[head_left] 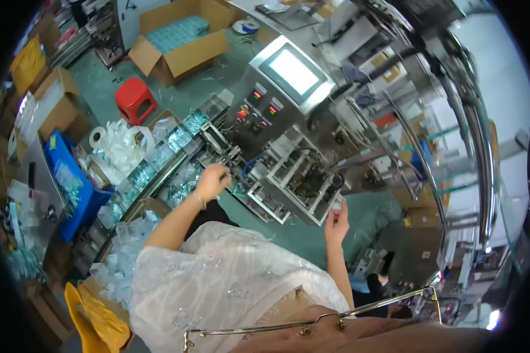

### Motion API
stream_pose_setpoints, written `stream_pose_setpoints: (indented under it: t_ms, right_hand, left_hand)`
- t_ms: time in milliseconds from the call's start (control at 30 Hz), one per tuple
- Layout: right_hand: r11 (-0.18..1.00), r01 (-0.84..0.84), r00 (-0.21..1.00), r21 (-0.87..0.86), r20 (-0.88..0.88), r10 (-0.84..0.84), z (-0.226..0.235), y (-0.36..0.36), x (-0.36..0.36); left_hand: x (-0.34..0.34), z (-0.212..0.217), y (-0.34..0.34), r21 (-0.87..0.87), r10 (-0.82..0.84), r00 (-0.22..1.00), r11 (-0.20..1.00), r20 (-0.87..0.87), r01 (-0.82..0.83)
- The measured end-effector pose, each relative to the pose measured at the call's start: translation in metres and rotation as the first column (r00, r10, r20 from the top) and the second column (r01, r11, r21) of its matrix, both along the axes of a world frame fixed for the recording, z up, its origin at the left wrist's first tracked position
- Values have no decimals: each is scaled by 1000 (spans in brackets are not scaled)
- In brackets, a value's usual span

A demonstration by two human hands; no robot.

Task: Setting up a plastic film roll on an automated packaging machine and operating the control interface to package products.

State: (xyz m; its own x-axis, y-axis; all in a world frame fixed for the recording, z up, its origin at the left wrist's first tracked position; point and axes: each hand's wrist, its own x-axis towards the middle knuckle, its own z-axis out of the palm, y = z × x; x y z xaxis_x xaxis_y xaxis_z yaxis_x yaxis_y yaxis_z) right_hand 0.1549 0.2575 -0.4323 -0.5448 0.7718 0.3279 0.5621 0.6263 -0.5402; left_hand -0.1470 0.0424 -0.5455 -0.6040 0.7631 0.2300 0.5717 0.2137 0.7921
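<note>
The left hand (214, 182) curls near the conveyor's (168, 169) edge (its grip's contents I can't tell), seemingly because the clear plastic boxes with teal contents (179, 140) line up there; the right hand (337, 223), loosely spread, visibly empty, is beside the silver metal frame's (294, 201) near corner.

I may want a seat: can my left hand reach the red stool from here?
Probably not: a row of teal packs runs between the left hand and the red stool, which stands farther off.

Screen (291, 70), 12 o'clock: content illegible. Left hand (212, 181), 9 o'clock: contact indeterminate. Yellow bag (100, 317), 8 o'clock: lower end cut off.
</note>
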Motion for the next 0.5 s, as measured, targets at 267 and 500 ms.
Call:
stream_pose_setpoints:
  t_ms: [267,500]
  right_hand:
    - [980,196,945,35,-275,-179,8,-1,-49]
    - [910,412,843,46,-399,-361,5,-13,-115]
  left_hand:
    - [-166,-84,129,-137,261,895,964,361,-226]
    - [-193,-137,222,-226,283,656,959,700,-173]
